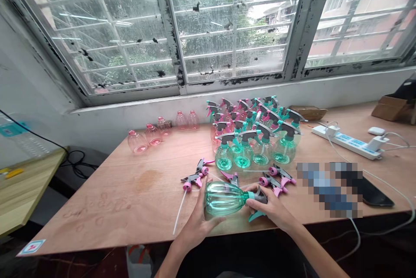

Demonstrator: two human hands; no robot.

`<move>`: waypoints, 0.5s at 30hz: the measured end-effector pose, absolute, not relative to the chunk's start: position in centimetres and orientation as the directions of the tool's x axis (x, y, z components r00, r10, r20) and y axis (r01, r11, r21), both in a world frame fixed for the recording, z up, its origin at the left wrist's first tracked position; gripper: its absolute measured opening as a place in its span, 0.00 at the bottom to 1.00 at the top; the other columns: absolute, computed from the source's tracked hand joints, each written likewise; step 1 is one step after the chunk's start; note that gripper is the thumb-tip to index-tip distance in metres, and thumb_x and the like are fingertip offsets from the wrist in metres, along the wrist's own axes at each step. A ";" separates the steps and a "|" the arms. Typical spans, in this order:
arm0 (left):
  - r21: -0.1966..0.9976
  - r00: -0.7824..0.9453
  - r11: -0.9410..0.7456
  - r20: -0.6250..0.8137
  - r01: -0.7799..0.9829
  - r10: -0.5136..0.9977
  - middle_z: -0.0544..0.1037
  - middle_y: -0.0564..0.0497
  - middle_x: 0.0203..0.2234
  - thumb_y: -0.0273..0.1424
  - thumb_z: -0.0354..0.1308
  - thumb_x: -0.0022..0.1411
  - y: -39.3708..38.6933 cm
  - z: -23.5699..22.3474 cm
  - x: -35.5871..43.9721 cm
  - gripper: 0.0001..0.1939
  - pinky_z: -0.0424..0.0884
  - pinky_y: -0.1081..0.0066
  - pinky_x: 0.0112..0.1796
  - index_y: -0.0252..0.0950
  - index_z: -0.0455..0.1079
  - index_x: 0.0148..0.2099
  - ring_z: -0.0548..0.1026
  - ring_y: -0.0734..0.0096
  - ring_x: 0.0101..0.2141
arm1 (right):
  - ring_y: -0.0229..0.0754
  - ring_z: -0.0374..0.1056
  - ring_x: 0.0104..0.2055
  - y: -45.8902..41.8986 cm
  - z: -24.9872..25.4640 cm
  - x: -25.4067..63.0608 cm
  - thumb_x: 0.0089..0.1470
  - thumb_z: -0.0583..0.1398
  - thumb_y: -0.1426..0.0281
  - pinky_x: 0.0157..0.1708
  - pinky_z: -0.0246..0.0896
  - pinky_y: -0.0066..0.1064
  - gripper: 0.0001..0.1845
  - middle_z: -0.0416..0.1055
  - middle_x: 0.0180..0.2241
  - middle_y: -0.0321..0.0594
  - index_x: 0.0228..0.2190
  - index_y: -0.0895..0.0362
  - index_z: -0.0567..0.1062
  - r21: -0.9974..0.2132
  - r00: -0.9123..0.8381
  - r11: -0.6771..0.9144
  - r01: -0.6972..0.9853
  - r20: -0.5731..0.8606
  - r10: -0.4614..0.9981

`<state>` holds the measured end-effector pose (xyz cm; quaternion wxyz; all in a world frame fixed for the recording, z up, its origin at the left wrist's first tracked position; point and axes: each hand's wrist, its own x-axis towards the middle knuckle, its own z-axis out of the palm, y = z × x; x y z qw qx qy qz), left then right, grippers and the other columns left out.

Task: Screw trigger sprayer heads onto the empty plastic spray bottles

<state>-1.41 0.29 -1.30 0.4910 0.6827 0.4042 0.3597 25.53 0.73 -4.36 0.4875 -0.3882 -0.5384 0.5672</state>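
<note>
Head view: left hand [200, 219] widely cups bottle [224, 200], right hand [273, 207] pinches 3 o'clock sprayer [260, 197], seemingly fastening, needing steady twist.

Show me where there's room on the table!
Largest: between the headless pink bottles, corner sticker and loose spray heads. Smaller: between power strip and cardboard box. Crowded: around the standing spray bottles, left hand and right hand.

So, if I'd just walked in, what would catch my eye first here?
Probably the crowd of green and pink spray bottles standing at the back of the table, below the windows. In front of them, the left hand and right hand hold a green spray bottle on its side. Off to the left, five pink bottles without spray heads stand along the table's far edge.
</note>
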 end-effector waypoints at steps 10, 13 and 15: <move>0.967 0.421 -0.173 0.080 0.189 0.904 0.35 0.52 0.76 0.38 0.67 0.63 0.3 -1.3 -1.4 0.57 0.45 0.51 0.70 0.56 0.25 0.74 0.43 0.53 0.73 | 0.41 0.69 0.27 0.6 -4.0 25.5 0.54 0.70 0.60 0.29 0.67 0.34 0.17 0.70 0.26 0.31 0.41 0.56 0.76 -0.989 -0.212 0.056 -0.138 0.084 0.974; 0.963 0.425 -0.198 0.105 0.180 0.899 0.37 0.52 0.76 0.37 0.65 0.65 0.2 -1.2 -1.4 0.54 0.45 0.51 0.70 0.57 0.26 0.74 0.44 0.54 0.73 | 0.41 0.69 0.27 0.6 -4.1 25.5 0.54 0.70 0.60 0.29 0.67 0.35 0.18 0.71 0.26 0.31 0.41 0.56 0.76 -0.989 -0.214 0.052 -0.140 0.081 0.973; 0.967 0.423 -0.191 0.103 0.171 0.900 0.37 0.52 0.76 0.36 0.67 0.64 0.2 -1.1 -1.4 0.56 0.45 0.51 0.70 0.57 0.25 0.74 0.44 0.54 0.73 | 0.41 0.69 0.27 0.7 -4.1 25.5 0.54 0.70 0.60 0.29 0.67 0.34 0.17 0.71 0.26 0.31 0.41 0.55 0.76 -0.989 -0.216 0.051 -0.141 0.081 0.973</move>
